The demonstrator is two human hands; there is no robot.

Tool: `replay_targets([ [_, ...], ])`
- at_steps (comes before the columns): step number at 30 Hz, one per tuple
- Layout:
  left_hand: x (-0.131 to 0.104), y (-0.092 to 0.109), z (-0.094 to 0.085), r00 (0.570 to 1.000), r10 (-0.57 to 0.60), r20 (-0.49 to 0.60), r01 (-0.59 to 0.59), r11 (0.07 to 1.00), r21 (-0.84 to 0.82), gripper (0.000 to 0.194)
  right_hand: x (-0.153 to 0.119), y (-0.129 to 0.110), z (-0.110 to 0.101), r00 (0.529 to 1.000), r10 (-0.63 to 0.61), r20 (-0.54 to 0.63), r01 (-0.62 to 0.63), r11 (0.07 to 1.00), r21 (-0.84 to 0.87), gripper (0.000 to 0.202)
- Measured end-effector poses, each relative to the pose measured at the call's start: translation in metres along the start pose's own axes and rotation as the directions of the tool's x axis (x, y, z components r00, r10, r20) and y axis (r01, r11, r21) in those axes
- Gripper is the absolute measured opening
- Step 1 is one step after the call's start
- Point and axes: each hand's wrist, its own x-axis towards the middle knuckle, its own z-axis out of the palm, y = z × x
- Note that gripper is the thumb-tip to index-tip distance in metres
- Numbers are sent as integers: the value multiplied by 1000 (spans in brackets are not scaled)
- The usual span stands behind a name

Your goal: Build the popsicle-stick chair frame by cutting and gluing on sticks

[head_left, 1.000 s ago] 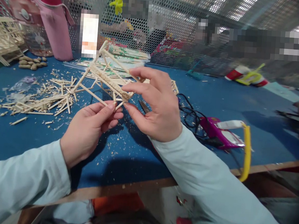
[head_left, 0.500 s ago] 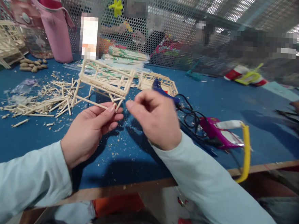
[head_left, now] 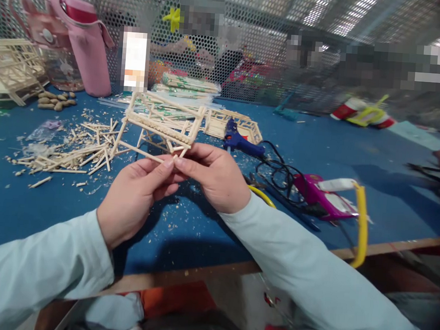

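Stick frame (head_left: 159, 127) sits in left hand (head_left: 133, 194); right hand (head_left: 222, 180) grips its corner.

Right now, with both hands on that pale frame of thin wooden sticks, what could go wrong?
The pale frame of thin wooden sticks might crack or loosen, since the left hand and right hand both pinch it near one lower corner. The light-blue cloth right sleeve could snag the curved yellow tool handle partly hidden behind it. The black looping cable by the blue plastic glue gun could also catch that sleeve.
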Motion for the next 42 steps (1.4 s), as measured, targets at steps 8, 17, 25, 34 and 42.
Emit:
replay_targets([
  [8,-1,-1,-3,999,-3,-51,5,999,49,11,-2,0,0,995,-67,-81,51,982,-180,13],
  [17,1,0,-7,987,149,-53,-137,974,180,27,0,0,1,992,-75,-98,63,991,-119,12],
  [25,1,0,-9,983,183,8,-180,959,220,25,0,-1,1,1000,8,-9,-8,1000,24,23],
  [34,6,5,-8,992,109,-58,-102,988,117,27,1,-2,4,1000,19,-22,-18,999,46,38],
  [42,7,5,-7,995,101,-28,-95,984,153,24,0,5,6,979,-148,-141,126,980,-151,52],
])
